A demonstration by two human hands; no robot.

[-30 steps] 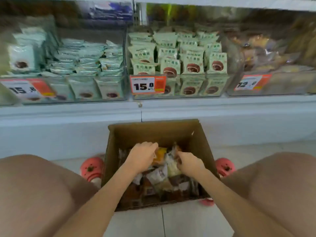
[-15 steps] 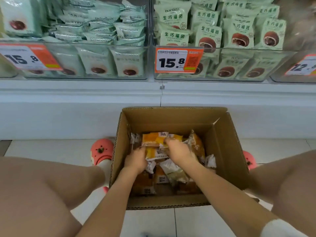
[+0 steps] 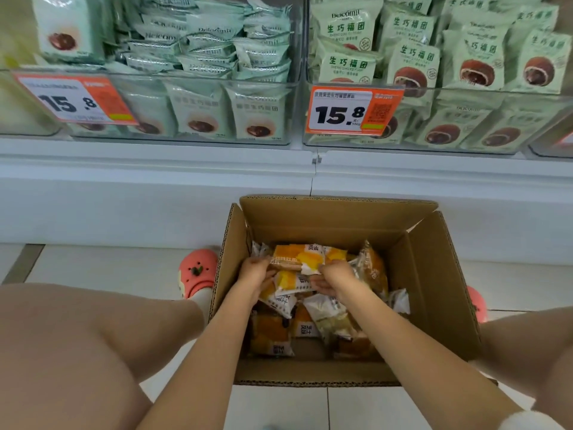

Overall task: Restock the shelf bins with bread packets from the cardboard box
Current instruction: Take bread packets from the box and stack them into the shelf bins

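Note:
An open cardboard box (image 3: 434,274) stands on the floor between my knees, holding several orange-and-white bread packets. Both my hands are inside it. My left hand (image 3: 255,273) grips the left end of a small stack of bread packets (image 3: 297,259), and my right hand (image 3: 333,276) grips the right end. The stack is held near the box's far wall, above the loose packets (image 3: 328,318) underneath. Above the box, clear shelf bins (image 3: 186,88) hold green packets.
The white shelf base (image 3: 155,197) runs right behind the box. Two orange price tags reading 15.8 (image 3: 350,111) hang on the bin fronts. My knees flank the box, and pink shoes (image 3: 197,271) sit on the tiled floor on both sides.
My head has leaned closer, so the bins look larger. My hands shifted from rummaging among loose packets to gripping a gathered stack at both ends.

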